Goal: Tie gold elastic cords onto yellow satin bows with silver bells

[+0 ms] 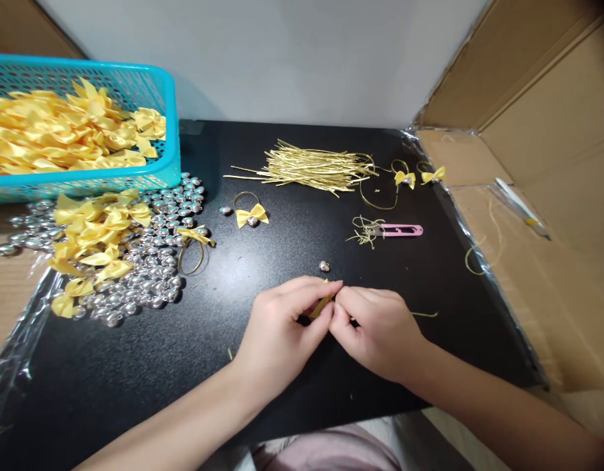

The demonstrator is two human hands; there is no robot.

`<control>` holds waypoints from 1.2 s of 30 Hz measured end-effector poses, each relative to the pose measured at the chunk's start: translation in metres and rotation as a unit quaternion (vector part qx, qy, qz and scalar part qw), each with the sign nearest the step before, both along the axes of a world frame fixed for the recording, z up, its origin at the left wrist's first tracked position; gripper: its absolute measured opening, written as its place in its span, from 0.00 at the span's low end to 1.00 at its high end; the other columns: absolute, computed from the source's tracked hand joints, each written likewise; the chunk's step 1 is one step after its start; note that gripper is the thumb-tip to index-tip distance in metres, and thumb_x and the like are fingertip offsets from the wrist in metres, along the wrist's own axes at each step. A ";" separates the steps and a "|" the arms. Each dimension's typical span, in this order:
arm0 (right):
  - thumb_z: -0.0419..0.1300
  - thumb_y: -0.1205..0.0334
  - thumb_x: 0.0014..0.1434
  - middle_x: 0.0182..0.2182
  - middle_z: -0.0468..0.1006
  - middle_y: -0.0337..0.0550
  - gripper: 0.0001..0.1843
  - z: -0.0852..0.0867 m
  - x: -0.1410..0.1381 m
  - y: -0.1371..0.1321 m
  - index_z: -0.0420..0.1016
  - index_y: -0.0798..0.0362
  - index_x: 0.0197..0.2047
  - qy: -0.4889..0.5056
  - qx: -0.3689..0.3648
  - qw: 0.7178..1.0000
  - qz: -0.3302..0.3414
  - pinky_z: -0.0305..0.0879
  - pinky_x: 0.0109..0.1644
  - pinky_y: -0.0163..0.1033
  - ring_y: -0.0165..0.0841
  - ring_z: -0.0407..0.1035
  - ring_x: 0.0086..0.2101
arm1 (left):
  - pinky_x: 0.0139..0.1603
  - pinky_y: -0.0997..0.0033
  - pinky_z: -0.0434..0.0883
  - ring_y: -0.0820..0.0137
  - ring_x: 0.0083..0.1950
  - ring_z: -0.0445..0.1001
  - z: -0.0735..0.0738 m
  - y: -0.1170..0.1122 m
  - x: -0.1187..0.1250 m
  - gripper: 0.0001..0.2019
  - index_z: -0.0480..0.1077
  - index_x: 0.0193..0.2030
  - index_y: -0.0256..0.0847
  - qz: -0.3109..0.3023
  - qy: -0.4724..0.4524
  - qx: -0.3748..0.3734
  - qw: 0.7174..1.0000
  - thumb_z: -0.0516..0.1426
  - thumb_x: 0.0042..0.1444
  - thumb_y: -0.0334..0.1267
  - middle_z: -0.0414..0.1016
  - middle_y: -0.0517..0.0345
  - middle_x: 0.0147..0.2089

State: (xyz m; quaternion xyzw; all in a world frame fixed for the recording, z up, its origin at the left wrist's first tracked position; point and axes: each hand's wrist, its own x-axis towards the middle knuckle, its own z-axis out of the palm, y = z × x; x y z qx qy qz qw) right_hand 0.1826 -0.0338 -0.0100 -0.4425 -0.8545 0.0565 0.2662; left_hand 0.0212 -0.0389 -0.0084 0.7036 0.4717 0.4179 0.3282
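At the near centre of the black surface [135,373], the left hand [282,327] and right hand [375,333] meet, each grip pinched shut on a yellow ribbon piece [323,305] between them; a silver bead [324,266] lies just beyond.

Head view: worn, above the seat, looking forward and down.
Faces: table [263,379], wall [282,59] behind.
Frame centre: bow [323,305] between left hand [277,337] and right hand [380,333], close.
Left edge: basket [170,124].
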 end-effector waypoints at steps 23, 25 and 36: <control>0.49 0.68 0.64 0.24 0.76 0.38 0.12 0.006 0.006 0.003 0.68 0.53 0.29 0.081 -0.132 0.983 0.095 0.63 0.31 0.31 0.26 0.70 0.24 | 0.31 0.78 0.77 0.73 0.31 0.79 -0.002 0.000 -0.002 0.11 0.81 0.43 0.35 0.026 -0.010 -0.003 1.000 0.62 0.54 0.25 0.84 0.51 0.39; 0.49 0.67 0.65 0.25 0.77 0.39 0.13 0.006 0.008 0.004 0.69 0.53 0.30 0.092 -0.149 0.978 0.111 0.64 0.33 0.31 0.27 0.71 0.26 | 0.32 0.78 0.78 0.73 0.31 0.79 -0.001 0.000 -0.003 0.11 0.81 0.43 0.36 0.024 -0.009 -0.001 1.000 0.62 0.54 0.25 0.84 0.51 0.40; 0.52 0.69 0.64 0.22 0.72 0.33 0.11 0.000 0.009 0.005 0.66 0.52 0.29 0.166 -0.131 0.966 0.146 0.61 0.30 0.28 0.23 0.64 0.22 | 0.40 0.78 0.79 0.71 0.37 0.82 0.001 -0.002 -0.002 0.10 0.80 0.42 0.32 0.008 -0.024 0.044 0.999 0.62 0.53 0.22 0.84 0.49 0.38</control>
